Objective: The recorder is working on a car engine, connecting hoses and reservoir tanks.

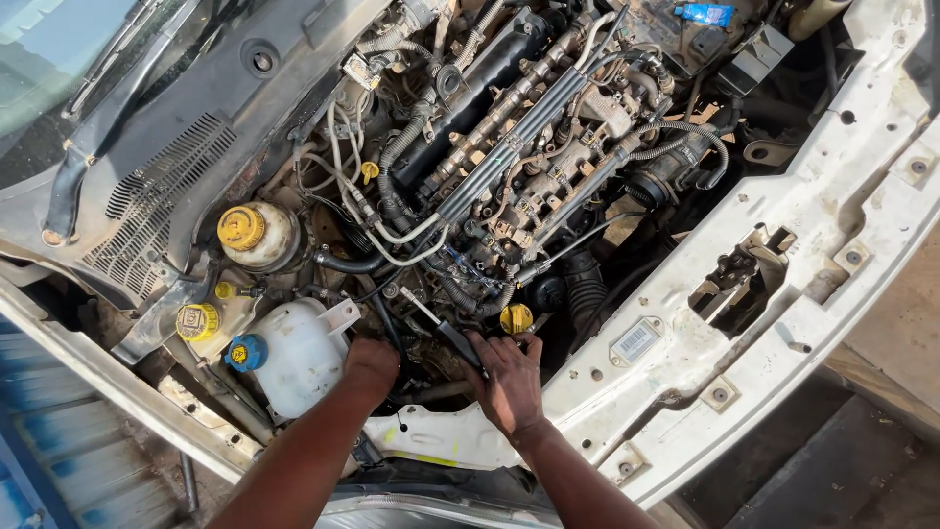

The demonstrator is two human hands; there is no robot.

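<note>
Black-handled metal screwdriver (446, 333) gripped in right hand (509, 384), shaft angled up-left from knuckles, round yellow plastic cap (516, 317) just above fingers, left hand (370, 369) curled down beside translucent white plastic coolant tank (294, 355), grip hidden, cannot tell.

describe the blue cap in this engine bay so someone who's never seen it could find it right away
Start at the white translucent coolant tank on the near left side of the engine bay, just beside the left hand. The blue cap sits on that tank's left end. Every other cap nearby is yellow; this is the only blue one.
</note>
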